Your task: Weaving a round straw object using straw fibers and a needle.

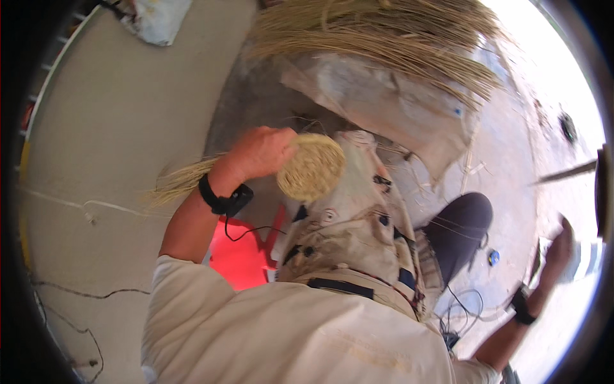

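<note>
A round, flat mat of woven straw [311, 169] is held at its left edge in my left hand [265, 152], whose fingers are closed on it above my lap. The mat is pale yellow and partly over a stained beige cloth [339, 237] covering my leg. My right hand [555, 249] is out at the far right, slightly blurred, its fingers extended and holding nothing that I can see. Both wrists wear black straps, the left with a small black box and a cable.
Long straw bundles [377, 35] lie on pale sheeting [396, 109] ahead, with more straw [179, 179] at left. A red plastic object [236, 256] is beside my lap. Cables [96, 296] cross the floor. A blue round item [493, 257] lies at right, near a dark bar [569, 171].
</note>
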`<state>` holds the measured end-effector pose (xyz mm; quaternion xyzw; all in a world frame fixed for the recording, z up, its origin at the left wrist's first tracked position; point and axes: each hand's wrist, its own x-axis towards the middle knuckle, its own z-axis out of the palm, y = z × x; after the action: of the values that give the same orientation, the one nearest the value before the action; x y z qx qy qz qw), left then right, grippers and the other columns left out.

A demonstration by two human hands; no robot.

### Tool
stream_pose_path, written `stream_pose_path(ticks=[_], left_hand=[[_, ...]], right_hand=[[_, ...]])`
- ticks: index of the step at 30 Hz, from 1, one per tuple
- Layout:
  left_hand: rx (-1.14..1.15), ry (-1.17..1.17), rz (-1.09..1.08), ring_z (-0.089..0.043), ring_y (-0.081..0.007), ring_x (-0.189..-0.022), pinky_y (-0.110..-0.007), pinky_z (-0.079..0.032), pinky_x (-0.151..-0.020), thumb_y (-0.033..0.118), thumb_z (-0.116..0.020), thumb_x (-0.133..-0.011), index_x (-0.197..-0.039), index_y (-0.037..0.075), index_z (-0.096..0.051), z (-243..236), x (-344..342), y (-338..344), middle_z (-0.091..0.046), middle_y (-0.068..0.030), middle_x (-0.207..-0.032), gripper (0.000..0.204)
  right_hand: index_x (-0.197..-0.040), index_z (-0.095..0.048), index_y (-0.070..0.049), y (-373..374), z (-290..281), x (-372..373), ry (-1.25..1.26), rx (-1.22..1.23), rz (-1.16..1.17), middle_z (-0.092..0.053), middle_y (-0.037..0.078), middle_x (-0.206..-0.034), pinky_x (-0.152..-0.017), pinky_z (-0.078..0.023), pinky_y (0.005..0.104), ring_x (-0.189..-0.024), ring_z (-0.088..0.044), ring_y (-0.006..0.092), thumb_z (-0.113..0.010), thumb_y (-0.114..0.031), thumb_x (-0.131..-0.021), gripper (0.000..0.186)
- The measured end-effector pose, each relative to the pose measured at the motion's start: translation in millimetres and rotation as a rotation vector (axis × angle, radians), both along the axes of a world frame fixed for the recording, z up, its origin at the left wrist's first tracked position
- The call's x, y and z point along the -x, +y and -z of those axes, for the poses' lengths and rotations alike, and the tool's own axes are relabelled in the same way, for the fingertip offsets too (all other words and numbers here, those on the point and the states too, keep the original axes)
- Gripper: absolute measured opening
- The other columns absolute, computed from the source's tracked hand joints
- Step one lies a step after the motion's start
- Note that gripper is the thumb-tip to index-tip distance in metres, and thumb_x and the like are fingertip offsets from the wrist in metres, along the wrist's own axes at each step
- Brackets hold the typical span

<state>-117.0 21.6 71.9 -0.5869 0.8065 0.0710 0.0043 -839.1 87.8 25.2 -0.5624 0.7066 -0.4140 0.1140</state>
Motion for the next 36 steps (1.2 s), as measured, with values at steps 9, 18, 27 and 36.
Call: stream_pose_path(ticks=[9, 18, 27, 36], left_hand=[[-0.26, 0.446, 0.319, -0.072, -0.0428, -0.087, -0.049, -0.058, -0.074, 0.017, -0.073, -0.093, -0.131, 0.009, -0.067, 0, 148, 23, -0.074, -0.0227, -0.097, 0.04], [-0.241, 0.707, 0.423, -0.074, -0.0383, -0.081, -0.045, -0.06, -0.073, 0.024, -0.069, -0.1, -0.129, 0.013, -0.072, 37, 147, 17, -0.075, -0.0204, -0.092, 0.031], [-0.258, 0.544, 0.428, -0.075, -0.038, -0.085, -0.045, -0.06, -0.074, 0.022, -0.072, -0.098, -0.13, 0.009, -0.071, 30, 150, 22, -0.076, -0.0206, -0.095, 0.035], [-0.286, 0.34, 0.375, -0.072, -0.0415, -0.08, -0.052, -0.056, -0.069, 0.021, -0.068, -0.098, -0.12, 0.005, -0.061, 33, 131, 41, -0.072, -0.0202, -0.085, 0.028]], right_hand=[[-0.141, -0.063, 0.003, -52, 31, -314, -0.857, -0.528, -1.006, -0.072, 0.013, -0.126, -0.099, -0.051, 0.0345, -0.112, -0.066, 0.0208, -0.054, -0.027, -0.11, 0.044], [-0.102, -0.078, -0.002, -33, 61, -249, -1.3, -0.637, -0.934, -0.075, 0.008, -0.092, -0.066, -0.05, 0.0266, -0.078, -0.065, 0.0133, -0.059, -0.033, -0.11, 0.038], [-0.116, -0.074, -0.002, -76, 45, -303, -1.779, -0.635, -0.583, -0.066, 0.0, -0.08, -0.052, -0.036, 0.026, -0.065, -0.052, 0.0098, -0.059, -0.033, -0.109, 0.035], [-0.101, -0.076, 0.005, -38, 34, -298, -0.343, -0.571, -0.972, -0.065, 0.006, -0.075, -0.061, -0.048, 0.0308, -0.072, -0.055, 0.0083, -0.079, -0.025, -0.099, 0.03]])
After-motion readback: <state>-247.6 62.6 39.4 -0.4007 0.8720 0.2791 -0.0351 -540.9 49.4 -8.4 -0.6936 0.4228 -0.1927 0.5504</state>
